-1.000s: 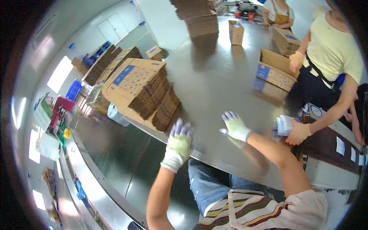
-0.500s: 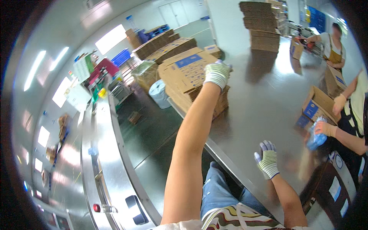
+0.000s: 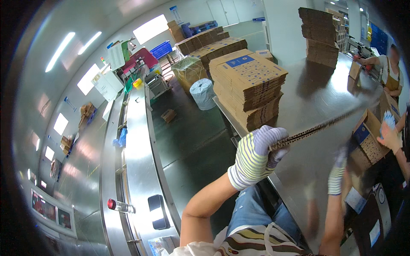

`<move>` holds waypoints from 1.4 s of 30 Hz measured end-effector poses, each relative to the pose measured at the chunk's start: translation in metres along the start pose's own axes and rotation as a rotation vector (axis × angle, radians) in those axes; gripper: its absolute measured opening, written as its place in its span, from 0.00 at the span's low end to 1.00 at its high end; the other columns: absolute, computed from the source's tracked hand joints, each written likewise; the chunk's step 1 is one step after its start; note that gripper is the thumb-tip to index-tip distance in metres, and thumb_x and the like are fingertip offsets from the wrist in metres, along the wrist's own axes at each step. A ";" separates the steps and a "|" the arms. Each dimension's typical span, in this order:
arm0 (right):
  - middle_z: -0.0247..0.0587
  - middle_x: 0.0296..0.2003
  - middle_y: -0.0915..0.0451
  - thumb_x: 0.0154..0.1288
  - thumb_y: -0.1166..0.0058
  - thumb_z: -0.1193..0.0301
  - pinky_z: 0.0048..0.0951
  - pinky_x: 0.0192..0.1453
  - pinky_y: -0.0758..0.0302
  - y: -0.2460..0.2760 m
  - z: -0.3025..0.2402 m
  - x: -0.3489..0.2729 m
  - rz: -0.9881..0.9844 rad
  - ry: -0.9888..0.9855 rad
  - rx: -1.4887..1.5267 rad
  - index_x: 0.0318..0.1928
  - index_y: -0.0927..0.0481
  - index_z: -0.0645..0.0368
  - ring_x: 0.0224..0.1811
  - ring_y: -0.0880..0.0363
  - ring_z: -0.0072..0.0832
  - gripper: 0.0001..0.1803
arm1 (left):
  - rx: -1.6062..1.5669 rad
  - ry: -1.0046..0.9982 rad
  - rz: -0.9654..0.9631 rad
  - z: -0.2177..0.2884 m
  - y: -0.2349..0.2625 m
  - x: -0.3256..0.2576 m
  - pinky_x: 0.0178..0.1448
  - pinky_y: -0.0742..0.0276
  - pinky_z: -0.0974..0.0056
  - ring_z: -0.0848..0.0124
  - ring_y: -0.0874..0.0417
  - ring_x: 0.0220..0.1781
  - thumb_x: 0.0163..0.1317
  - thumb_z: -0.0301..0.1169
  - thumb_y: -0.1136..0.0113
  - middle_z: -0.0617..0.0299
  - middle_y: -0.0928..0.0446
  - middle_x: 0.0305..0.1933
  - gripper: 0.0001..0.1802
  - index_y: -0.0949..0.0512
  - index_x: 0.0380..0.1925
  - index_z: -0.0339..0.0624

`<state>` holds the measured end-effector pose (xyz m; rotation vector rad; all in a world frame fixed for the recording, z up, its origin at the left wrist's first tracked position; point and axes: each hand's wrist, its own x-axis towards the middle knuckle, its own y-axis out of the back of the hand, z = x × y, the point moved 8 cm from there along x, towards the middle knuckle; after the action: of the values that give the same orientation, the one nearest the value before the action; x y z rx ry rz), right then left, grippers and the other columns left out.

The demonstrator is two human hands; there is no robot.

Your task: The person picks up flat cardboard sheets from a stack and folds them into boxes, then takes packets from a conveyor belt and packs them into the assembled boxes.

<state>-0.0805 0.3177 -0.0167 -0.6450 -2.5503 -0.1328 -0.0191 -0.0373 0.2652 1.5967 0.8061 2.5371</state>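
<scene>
While the left hand (image 3: 255,155) tightly clasps one flat, unopened carton (image 3: 308,132), a stack (image 3: 248,85) remains, and the blurred right hand (image 3: 337,174) shows neither opening nor hold clearly.

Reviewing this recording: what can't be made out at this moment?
- Head view: motion blur smears the right hand, leaving its fingers' exact pose unclear.
- Head view: the flat cardboard in the left hand is nearly edge-on, so its broad faces can't be made out.
- Head view: beyond the co-worker's hand, the dark right rim cuts off the body.
</scene>
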 end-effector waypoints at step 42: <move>0.46 0.23 0.21 0.57 0.47 0.45 0.40 0.39 0.26 -0.081 -0.150 -0.013 -0.894 0.142 -0.680 0.22 0.18 0.60 0.31 0.21 0.44 0.28 | -0.175 0.812 -0.489 -0.154 -0.144 -0.108 0.55 0.27 0.59 0.60 0.24 0.49 0.46 0.33 0.28 0.48 0.26 0.47 0.41 0.43 0.55 0.44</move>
<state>-0.0414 0.2088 0.1094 0.3366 -2.4296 -1.3171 -0.1337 -0.0070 0.0596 0.2128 0.8320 2.7058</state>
